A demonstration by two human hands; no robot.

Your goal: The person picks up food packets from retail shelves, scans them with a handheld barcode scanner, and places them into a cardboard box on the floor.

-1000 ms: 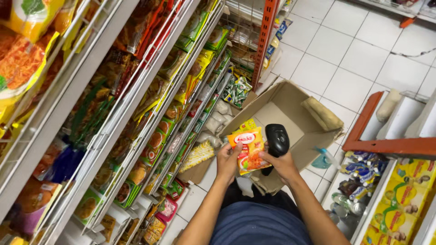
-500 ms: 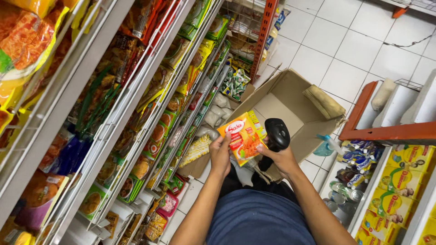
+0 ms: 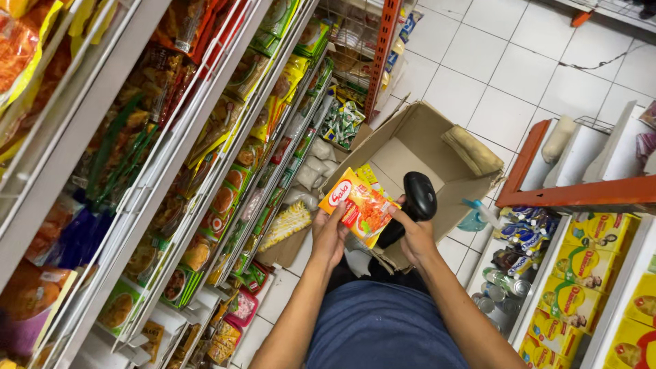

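Observation:
My left hand [image 3: 329, 236] holds the lower left edge of an orange and yellow food packet [image 3: 360, 206], tilted in front of me. My right hand [image 3: 414, 236] grips a black handheld scanner [image 3: 414, 202] and also touches the packet's right edge with the thumb. The scanner head sits just right of the packet, above my hand. Both hands hover over an open cardboard box [image 3: 418, 140] on the floor.
Tall shelves [image 3: 198, 171] packed with snack and seasoning packets run along my left. A folded tan sack [image 3: 473, 150] lies in the box. Red-framed shelving [image 3: 581, 195] with yellow cartons [image 3: 588, 266] stands on my right. White tiled floor [image 3: 492, 61] stretches ahead.
The packet has been raised and tilted more to the left, with both hands closer together. The scanner has stayed beside its right edge. My view has shifted slightly.

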